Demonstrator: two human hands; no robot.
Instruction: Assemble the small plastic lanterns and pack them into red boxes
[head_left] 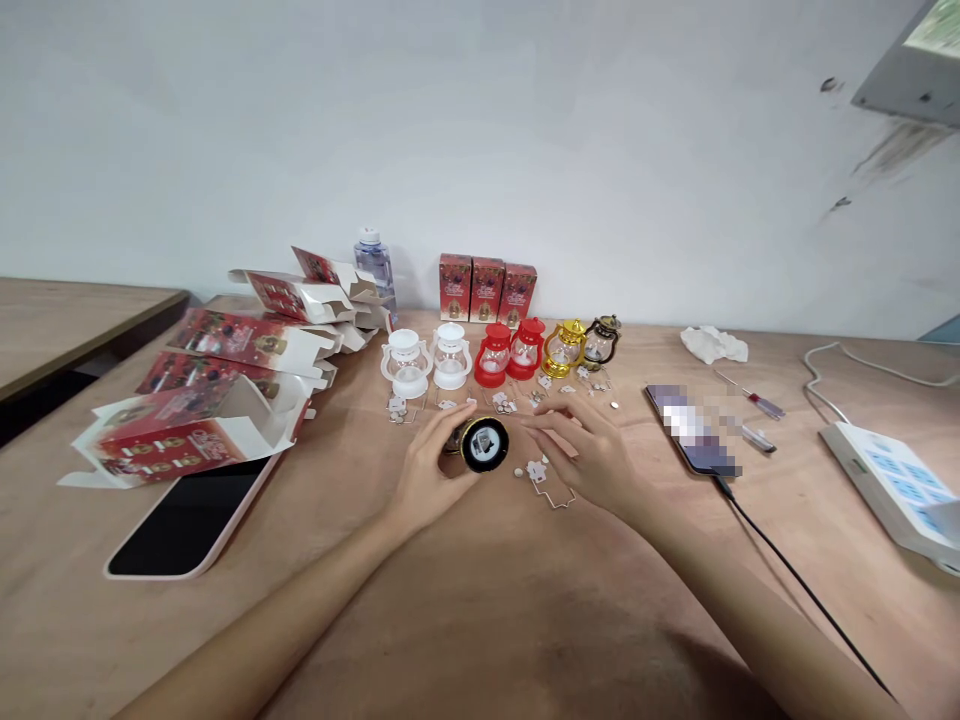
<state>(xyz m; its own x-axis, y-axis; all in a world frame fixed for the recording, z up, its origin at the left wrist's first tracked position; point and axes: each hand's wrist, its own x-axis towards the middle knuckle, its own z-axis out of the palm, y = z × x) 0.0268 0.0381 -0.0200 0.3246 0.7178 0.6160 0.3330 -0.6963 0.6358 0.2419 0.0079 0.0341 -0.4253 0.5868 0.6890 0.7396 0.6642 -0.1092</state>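
My left hand (431, 465) is closed round a small black and gold lantern (484, 444) lying on its side, its round base turned toward me. My right hand (589, 450) rests on the wooden table (480, 600) just right of the lantern, fingers loosely curled and pointing at it. Its fingertips are near small white parts and a wire handle (551, 490); what they pinch, if anything, I cannot make out. Behind the hands stands a row of little lanterns: two white (427, 360), two red (510, 350), one gold (564, 347), one dark (601, 340).
Three red boxes (487, 288) stand by the wall, a water bottle (375, 262) to their left. Opened red cartons (225, 380) pile up at left above a tablet (187, 515). At right lie a phone (690, 428) with cable, a screwdriver (757, 402), tissue (712, 343) and a white device (892, 485).
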